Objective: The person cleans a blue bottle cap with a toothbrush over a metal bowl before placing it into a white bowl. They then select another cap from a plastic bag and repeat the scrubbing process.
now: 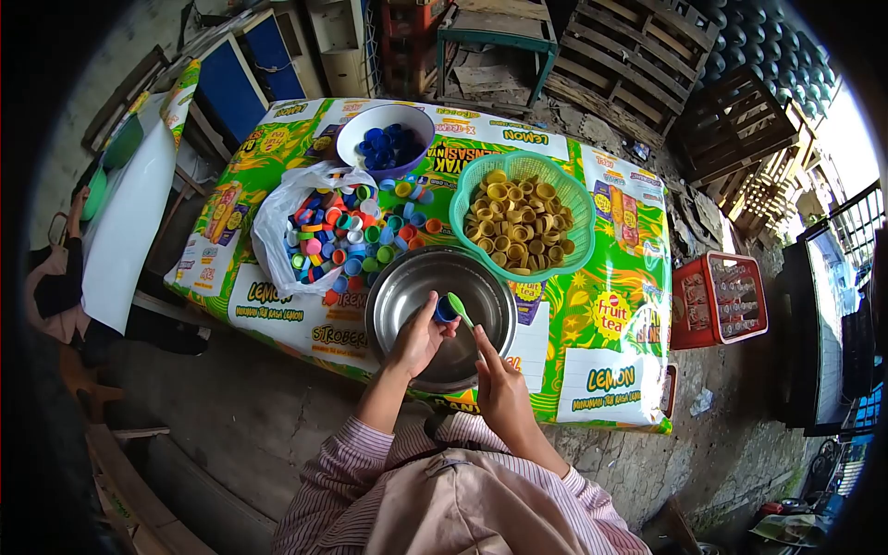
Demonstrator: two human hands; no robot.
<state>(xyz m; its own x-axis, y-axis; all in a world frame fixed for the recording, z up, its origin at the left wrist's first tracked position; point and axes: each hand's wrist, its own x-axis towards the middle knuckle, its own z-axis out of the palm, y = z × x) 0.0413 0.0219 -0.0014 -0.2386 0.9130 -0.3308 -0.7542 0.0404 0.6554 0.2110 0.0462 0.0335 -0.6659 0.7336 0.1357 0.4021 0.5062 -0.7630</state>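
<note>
My left hand [418,339] grips a blue bottle cap [446,312] over the steel bowl [400,291]. My right hand [498,381] holds a thin green tool [460,308] whose tip touches the cap. Just beyond the bowl lies a heap of mixed coloured caps [356,239], spilling from a white plastic bag [274,227]. A green basket [569,199] of yellow caps stands to the right of the heap. At the far end sits a white bowl [353,139] with blue caps in it.
Everything rests on a printed green and yellow sheet [610,324] spread over the ground. A red bottle crate [720,298] stands to the right. Wooden pallets [638,46] and a blue-green stool [495,32] lie beyond the sheet. A white board [129,222] leans at the left.
</note>
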